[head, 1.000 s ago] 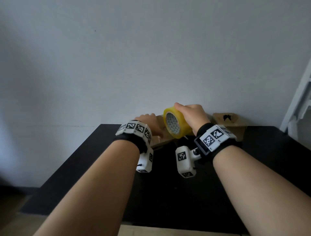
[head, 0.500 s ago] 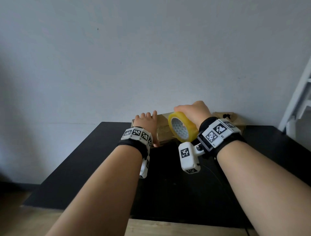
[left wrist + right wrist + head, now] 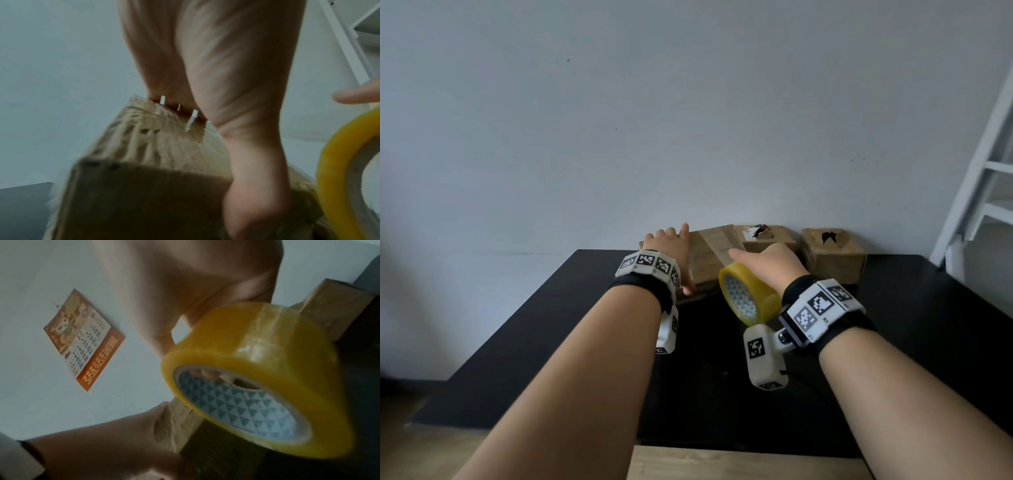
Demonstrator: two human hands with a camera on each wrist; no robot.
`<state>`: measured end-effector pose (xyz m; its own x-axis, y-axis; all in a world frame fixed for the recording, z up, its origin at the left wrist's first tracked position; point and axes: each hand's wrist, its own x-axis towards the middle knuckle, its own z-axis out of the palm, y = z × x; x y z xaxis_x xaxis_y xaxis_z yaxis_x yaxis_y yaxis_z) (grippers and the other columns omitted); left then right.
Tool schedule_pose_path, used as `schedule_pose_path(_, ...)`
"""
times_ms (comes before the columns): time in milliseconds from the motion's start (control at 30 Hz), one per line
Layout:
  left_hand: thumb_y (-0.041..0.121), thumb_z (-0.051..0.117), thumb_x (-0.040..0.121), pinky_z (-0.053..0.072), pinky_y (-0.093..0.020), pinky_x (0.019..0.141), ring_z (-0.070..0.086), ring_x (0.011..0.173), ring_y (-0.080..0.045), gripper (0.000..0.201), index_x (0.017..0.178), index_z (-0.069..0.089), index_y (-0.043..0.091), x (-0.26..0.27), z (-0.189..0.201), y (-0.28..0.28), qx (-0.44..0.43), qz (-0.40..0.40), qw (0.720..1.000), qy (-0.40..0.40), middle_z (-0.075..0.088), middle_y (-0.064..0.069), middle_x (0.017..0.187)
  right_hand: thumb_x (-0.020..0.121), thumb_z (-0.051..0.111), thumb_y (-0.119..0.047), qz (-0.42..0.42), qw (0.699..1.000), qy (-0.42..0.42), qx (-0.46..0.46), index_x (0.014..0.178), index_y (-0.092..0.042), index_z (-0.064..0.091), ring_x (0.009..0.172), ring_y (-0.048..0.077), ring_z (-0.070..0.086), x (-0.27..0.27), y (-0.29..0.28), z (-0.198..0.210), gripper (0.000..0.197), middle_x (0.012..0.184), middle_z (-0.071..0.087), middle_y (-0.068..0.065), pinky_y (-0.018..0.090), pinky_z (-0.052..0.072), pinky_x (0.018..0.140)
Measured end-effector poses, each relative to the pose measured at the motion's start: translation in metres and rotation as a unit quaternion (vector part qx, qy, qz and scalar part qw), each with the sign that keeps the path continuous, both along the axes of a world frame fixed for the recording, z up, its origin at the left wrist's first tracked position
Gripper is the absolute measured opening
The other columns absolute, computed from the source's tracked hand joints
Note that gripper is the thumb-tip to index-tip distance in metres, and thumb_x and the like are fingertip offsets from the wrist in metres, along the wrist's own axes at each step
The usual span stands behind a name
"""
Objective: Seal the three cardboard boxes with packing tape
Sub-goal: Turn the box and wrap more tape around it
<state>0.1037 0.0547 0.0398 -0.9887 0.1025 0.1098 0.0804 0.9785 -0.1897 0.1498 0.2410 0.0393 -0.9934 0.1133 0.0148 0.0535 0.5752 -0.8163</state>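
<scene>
Three brown cardboard boxes stand in a row against the wall on a black table (image 3: 571, 329). My left hand (image 3: 671, 253) lies flat on top of the left box (image 3: 705, 270), fingers straight to its far edge and thumb down its near face; the left wrist view shows the palm (image 3: 226, 81) on the cardboard (image 3: 144, 162). My right hand (image 3: 770, 263) grips the yellow tape roll (image 3: 751, 296) at the box's near edge, a fingertip inside the core (image 3: 267, 378). A tape strip (image 3: 724, 240) runs from the roll across the box top. The middle box (image 3: 767, 240) and right box (image 3: 832, 260) have torn tops.
A white ladder-like frame (image 3: 983, 154) stands at the right, past the table's end. An orange calendar (image 3: 86, 340) hangs on the grey wall. The table's near edge meets a wooden floor (image 3: 722, 462).
The tape roll has come down and toward me, from above the left box to its near edge, leaving a strip across the top. My left hand has flattened on the box.
</scene>
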Motion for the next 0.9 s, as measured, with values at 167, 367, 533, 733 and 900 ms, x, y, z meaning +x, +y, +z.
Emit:
schedule_pose_path(167,0.054,0.084,0.056,0.036,-0.046,0.109,0.037,0.132,-0.033,0.139,0.152,-0.006,0.012,-0.003,0.004,0.0,0.01,0.007,1.0,-0.02,0.036,-0.012,0.145,0.09,0.064,-0.044,-0.016,0.999,0.02,-0.046,0.064,-0.014,0.052,0.071,0.02,0.058,0.005,0.001,-0.006,0.041,0.07,0.056,0.002,0.033,0.042,0.067)
schedule_pose_path(367,0.056,0.085,0.053,0.038,-0.046,0.107,0.039,0.131,-0.032,0.139,0.153,-0.003,0.015,-0.005,0.004,-0.003,0.014,0.012,1.0,-0.019,0.038,-0.01,0.144,0.087,0.066,-0.039,-0.002,0.999,0.019,0.027,0.065,-0.012,0.056,0.071,0.025,0.062,0.007,-0.003,-0.01,0.036,0.071,0.061,0.004,0.033,0.045,0.066)
schedule_pose_path(533,0.057,0.084,0.054,0.037,-0.045,0.106,0.039,0.131,-0.032,0.137,0.153,-0.001,0.016,-0.009,0.006,-0.001,0.014,0.018,0.999,-0.024,0.038,-0.009,0.144,0.089,0.062,-0.056,-0.01,0.999,-0.015,0.044,0.069,-0.015,0.058,0.066,0.021,0.06,0.009,0.003,-0.024,0.045,0.068,0.06,0.003,0.03,0.039,0.056)
schedule_pose_path(733,0.055,0.084,0.053,0.039,-0.046,0.105,0.041,0.129,-0.032,0.135,0.153,0.002,0.017,-0.009,0.006,0.0,0.019,0.025,0.999,-0.022,0.04,-0.01,0.142,0.088,0.058,-0.06,-0.028,0.999,-0.001,0.028,0.078,-0.011,0.063,0.072,0.023,0.063,0.01,-0.001,-0.033,0.051,0.075,0.065,0.005,0.031,0.044,0.062)
schedule_pose_path(900,0.055,0.084,0.053,0.041,-0.046,0.103,0.042,0.128,-0.032,0.134,0.153,0.003,0.017,-0.009,0.006,0.0,0.014,0.029,0.999,-0.024,0.041,-0.009,0.141,0.092,0.056,-0.048,-0.023,0.998,-0.025,0.047,0.073,-0.009,0.06,0.065,0.023,0.059,0.004,-0.006,-0.043,0.043,0.069,0.061,0.005,0.031,0.042,0.061)
